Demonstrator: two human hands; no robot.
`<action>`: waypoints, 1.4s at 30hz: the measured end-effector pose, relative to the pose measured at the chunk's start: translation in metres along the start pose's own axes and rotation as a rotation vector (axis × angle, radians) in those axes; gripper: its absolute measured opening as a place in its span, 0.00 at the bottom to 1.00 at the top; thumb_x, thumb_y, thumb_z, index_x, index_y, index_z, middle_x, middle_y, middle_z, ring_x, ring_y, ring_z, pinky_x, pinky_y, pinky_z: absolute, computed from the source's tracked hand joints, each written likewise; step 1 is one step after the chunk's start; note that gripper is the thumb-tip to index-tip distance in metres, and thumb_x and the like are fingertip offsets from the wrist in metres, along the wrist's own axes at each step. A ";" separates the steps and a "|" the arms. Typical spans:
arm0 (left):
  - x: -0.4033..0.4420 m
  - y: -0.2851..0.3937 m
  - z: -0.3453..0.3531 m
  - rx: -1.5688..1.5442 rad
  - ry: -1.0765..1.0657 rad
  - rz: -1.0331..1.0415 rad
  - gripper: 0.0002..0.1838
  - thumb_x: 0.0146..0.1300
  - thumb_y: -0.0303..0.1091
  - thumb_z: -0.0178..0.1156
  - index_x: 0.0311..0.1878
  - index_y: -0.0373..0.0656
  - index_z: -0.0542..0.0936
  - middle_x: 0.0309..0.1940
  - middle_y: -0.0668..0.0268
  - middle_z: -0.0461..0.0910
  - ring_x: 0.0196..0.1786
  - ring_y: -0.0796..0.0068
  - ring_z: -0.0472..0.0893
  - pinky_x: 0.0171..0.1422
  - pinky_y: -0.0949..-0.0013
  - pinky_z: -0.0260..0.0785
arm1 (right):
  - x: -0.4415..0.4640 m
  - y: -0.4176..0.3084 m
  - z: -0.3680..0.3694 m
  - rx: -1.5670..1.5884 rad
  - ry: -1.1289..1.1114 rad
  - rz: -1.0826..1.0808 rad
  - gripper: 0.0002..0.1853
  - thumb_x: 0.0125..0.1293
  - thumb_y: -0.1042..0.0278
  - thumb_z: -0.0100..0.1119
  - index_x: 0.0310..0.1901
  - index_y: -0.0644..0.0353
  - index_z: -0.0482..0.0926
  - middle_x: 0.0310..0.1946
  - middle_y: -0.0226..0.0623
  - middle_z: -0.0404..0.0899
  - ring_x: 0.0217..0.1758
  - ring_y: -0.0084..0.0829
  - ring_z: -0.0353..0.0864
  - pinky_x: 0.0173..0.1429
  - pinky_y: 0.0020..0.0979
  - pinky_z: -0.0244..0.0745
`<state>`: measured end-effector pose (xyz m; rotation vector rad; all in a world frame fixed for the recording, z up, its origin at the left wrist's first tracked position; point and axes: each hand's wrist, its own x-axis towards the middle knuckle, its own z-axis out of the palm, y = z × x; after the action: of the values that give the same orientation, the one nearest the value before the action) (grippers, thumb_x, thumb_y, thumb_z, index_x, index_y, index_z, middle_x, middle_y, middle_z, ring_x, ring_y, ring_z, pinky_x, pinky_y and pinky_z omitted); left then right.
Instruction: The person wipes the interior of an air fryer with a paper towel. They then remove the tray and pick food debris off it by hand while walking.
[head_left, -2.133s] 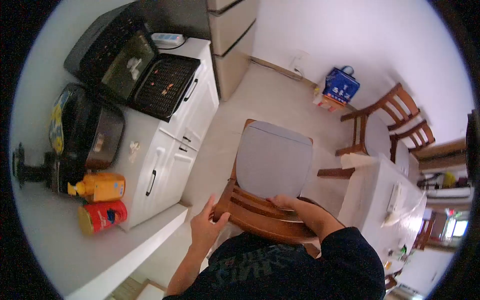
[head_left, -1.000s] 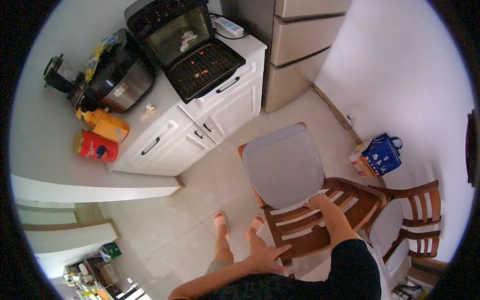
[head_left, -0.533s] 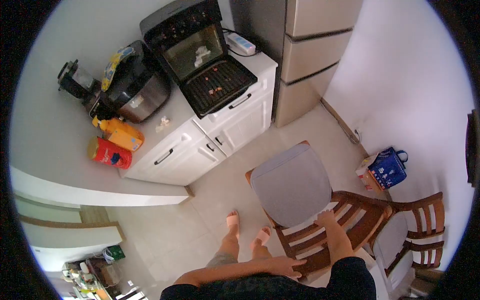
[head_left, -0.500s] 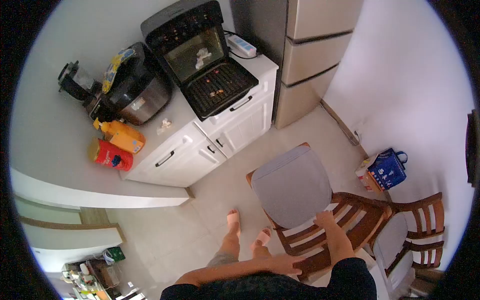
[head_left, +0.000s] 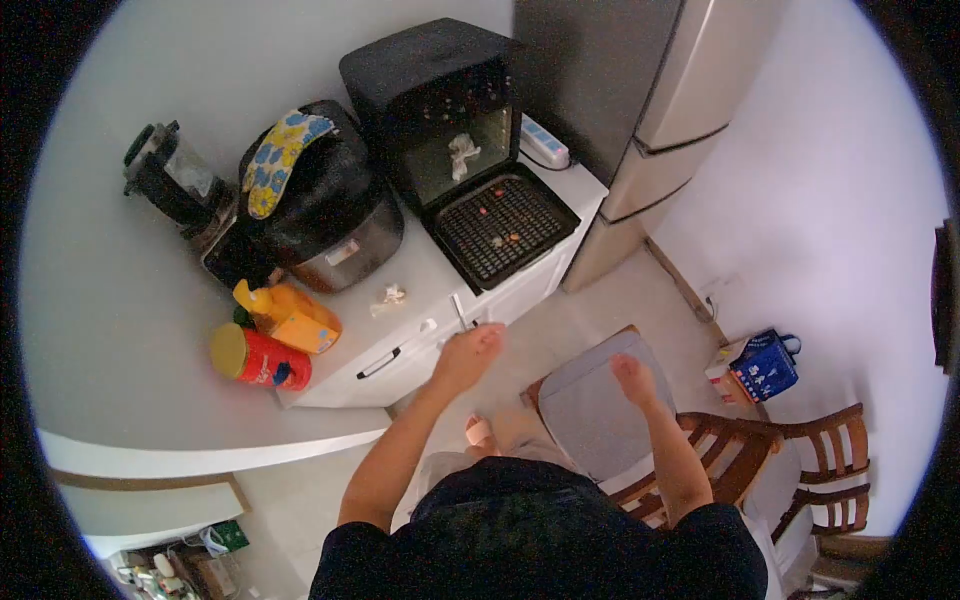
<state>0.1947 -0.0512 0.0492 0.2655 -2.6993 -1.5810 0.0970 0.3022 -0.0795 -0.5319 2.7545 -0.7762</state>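
Observation:
My left hand [head_left: 470, 357] is raised in front of the white cabinet, its fingers loosely bent and nothing visible in them. Over the grey seat of a wooden chair [head_left: 590, 405] hovers my right hand [head_left: 631, 380], fingers extended and apparently empty. Just beyond the left hand, a black perforated tray [head_left: 505, 225] with a few small reddish and brown bits lies at the counter's front. Behind it stands an open black countertop oven [head_left: 425, 85], with a crumpled white tissue [head_left: 463, 157] on its glass panel.
On the white counter [head_left: 420, 290] are a dark cooker [head_left: 335, 230] topped by a floral mitt [head_left: 285, 160], a blender [head_left: 175, 180], an orange pump bottle [head_left: 300, 318], a red canister [head_left: 260, 358] and a power strip [head_left: 543, 143]. A fridge [head_left: 600, 90] stands right; a blue bag [head_left: 765, 368] sits by the wall.
My right hand has let go of the chair's backrest and moved forward over the seat. My left hand has risen from before my body toward the counter. The view has moved closer to the counter.

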 end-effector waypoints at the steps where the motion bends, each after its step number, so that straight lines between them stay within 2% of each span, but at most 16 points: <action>1: 0.012 0.010 -0.018 0.005 0.042 -0.029 0.16 0.59 0.40 0.54 0.49 0.45 0.76 0.38 0.58 0.80 0.40 0.67 0.80 0.45 0.68 0.71 | 0.023 -0.035 -0.019 0.113 0.065 -0.023 0.15 0.64 0.59 0.49 0.44 0.61 0.76 0.40 0.40 0.78 0.41 0.36 0.77 0.46 0.33 0.71; 2: 0.026 0.001 -0.027 0.015 0.077 -0.038 0.15 0.59 0.40 0.54 0.47 0.44 0.76 0.37 0.58 0.80 0.38 0.67 0.80 0.43 0.68 0.71 | 0.045 -0.065 -0.034 0.227 0.127 -0.045 0.14 0.63 0.61 0.51 0.43 0.62 0.76 0.39 0.40 0.79 0.41 0.33 0.77 0.45 0.32 0.71; 4: 0.045 -0.006 -0.047 -0.028 0.148 0.011 0.14 0.59 0.38 0.55 0.46 0.42 0.77 0.36 0.58 0.80 0.37 0.67 0.80 0.42 0.68 0.72 | 0.094 -0.108 -0.057 0.283 0.155 -0.142 0.13 0.61 0.64 0.51 0.45 0.61 0.75 0.39 0.47 0.78 0.43 0.42 0.77 0.47 0.35 0.70; 8: 0.062 -0.024 -0.070 -0.011 0.304 0.089 0.13 0.59 0.37 0.55 0.44 0.40 0.77 0.37 0.57 0.80 0.38 0.66 0.80 0.41 0.68 0.72 | 0.189 -0.221 -0.088 0.274 0.178 -0.433 0.14 0.61 0.64 0.52 0.47 0.59 0.75 0.40 0.46 0.77 0.41 0.39 0.78 0.44 0.33 0.72; 12: 0.079 -0.043 -0.083 0.009 0.430 0.029 0.12 0.58 0.34 0.56 0.44 0.40 0.77 0.40 0.57 0.79 0.40 0.65 0.80 0.41 0.68 0.73 | 0.291 -0.278 -0.057 -0.008 0.165 -0.650 0.20 0.60 0.57 0.52 0.52 0.58 0.72 0.41 0.47 0.76 0.42 0.43 0.77 0.45 0.37 0.73; 14: 0.095 -0.045 -0.086 0.022 0.481 0.038 0.13 0.58 0.35 0.56 0.44 0.39 0.77 0.43 0.56 0.77 0.40 0.64 0.80 0.41 0.68 0.73 | 0.337 -0.296 -0.041 -0.172 -0.037 -0.578 0.24 0.60 0.55 0.52 0.55 0.58 0.68 0.44 0.49 0.76 0.45 0.45 0.76 0.48 0.40 0.71; 16: 0.117 -0.039 -0.085 -0.029 0.527 -0.002 0.14 0.58 0.36 0.56 0.45 0.39 0.77 0.45 0.56 0.76 0.42 0.63 0.79 0.44 0.66 0.72 | 0.368 -0.307 -0.033 -0.270 -0.079 -0.623 0.32 0.58 0.53 0.54 0.61 0.61 0.59 0.49 0.52 0.71 0.51 0.48 0.72 0.54 0.40 0.68; 19: 0.167 -0.051 -0.081 0.104 0.653 -0.001 0.15 0.58 0.36 0.56 0.46 0.39 0.76 0.49 0.56 0.74 0.47 0.59 0.76 0.50 0.62 0.70 | 0.428 -0.299 -0.003 -0.390 0.010 -0.763 0.37 0.54 0.44 0.56 0.60 0.61 0.60 0.52 0.51 0.69 0.56 0.49 0.68 0.59 0.41 0.64; 23: 0.203 -0.056 -0.072 0.361 0.775 -0.045 0.16 0.56 0.35 0.57 0.47 0.39 0.76 0.54 0.56 0.70 0.56 0.54 0.68 0.59 0.58 0.62 | 0.455 -0.299 -0.002 -0.338 -0.155 -0.882 0.31 0.58 0.44 0.50 0.58 0.56 0.64 0.56 0.45 0.66 0.58 0.46 0.66 0.63 0.41 0.60; 25: 0.214 -0.062 -0.064 0.443 0.817 -0.056 0.17 0.56 0.34 0.58 0.47 0.39 0.76 0.54 0.56 0.70 0.56 0.53 0.68 0.59 0.59 0.62 | 0.460 -0.314 -0.019 -0.259 -0.452 -0.788 0.23 0.62 0.47 0.45 0.52 0.52 0.71 0.55 0.39 0.68 0.57 0.43 0.67 0.61 0.42 0.61; 29: 0.210 -0.070 -0.055 0.487 0.868 0.002 0.17 0.54 0.33 0.58 0.48 0.39 0.76 0.53 0.55 0.70 0.55 0.54 0.68 0.60 0.58 0.60 | 0.469 -0.312 -0.016 -0.282 -0.294 -0.971 0.20 0.65 0.46 0.39 0.46 0.49 0.75 0.48 0.38 0.73 0.52 0.44 0.70 0.55 0.42 0.65; 31: 0.210 -0.080 -0.053 0.528 0.890 0.025 0.17 0.54 0.33 0.58 0.47 0.39 0.76 0.53 0.55 0.71 0.55 0.54 0.68 0.60 0.58 0.60 | 0.477 -0.313 -0.010 -0.325 -0.346 -0.928 0.37 0.60 0.36 0.41 0.61 0.59 0.59 0.55 0.49 0.68 0.55 0.49 0.69 0.58 0.41 0.64; 32: 0.208 -0.087 -0.055 0.505 0.892 0.030 0.17 0.55 0.34 0.57 0.48 0.41 0.76 0.52 0.56 0.71 0.56 0.55 0.68 0.61 0.59 0.59 | 0.483 -0.309 -0.006 -0.326 -0.344 -0.938 0.37 0.60 0.36 0.41 0.61 0.59 0.59 0.55 0.49 0.68 0.55 0.49 0.69 0.58 0.41 0.64; 36: 0.209 -0.094 -0.055 0.375 0.937 0.078 0.15 0.56 0.34 0.56 0.47 0.42 0.76 0.49 0.56 0.74 0.54 0.57 0.71 0.61 0.62 0.60 | 0.512 -0.293 0.009 -0.350 -0.257 -0.956 0.28 0.65 0.48 0.39 0.58 0.63 0.60 0.49 0.52 0.72 0.49 0.52 0.72 0.54 0.43 0.66; 38: 0.211 -0.078 -0.054 0.337 0.975 0.051 0.14 0.56 0.32 0.56 0.45 0.38 0.76 0.47 0.53 0.75 0.54 0.53 0.71 0.59 0.61 0.62 | 0.496 -0.287 -0.002 -0.204 -0.231 -1.021 0.19 0.63 0.57 0.42 0.47 0.62 0.70 0.45 0.53 0.73 0.46 0.52 0.73 0.49 0.45 0.70; 42: 0.221 -0.094 -0.054 0.406 1.041 0.136 0.14 0.57 0.34 0.56 0.45 0.38 0.77 0.46 0.54 0.76 0.52 0.54 0.72 0.56 0.63 0.64 | 0.504 -0.285 0.015 -0.375 -0.130 -1.107 0.17 0.62 0.59 0.43 0.47 0.58 0.72 0.45 0.51 0.74 0.45 0.50 0.74 0.49 0.45 0.69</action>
<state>-0.0045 -0.1756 -0.0235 0.6576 -2.0576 -0.5431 -0.2759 -0.1337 0.0013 -2.1543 2.3101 -0.3272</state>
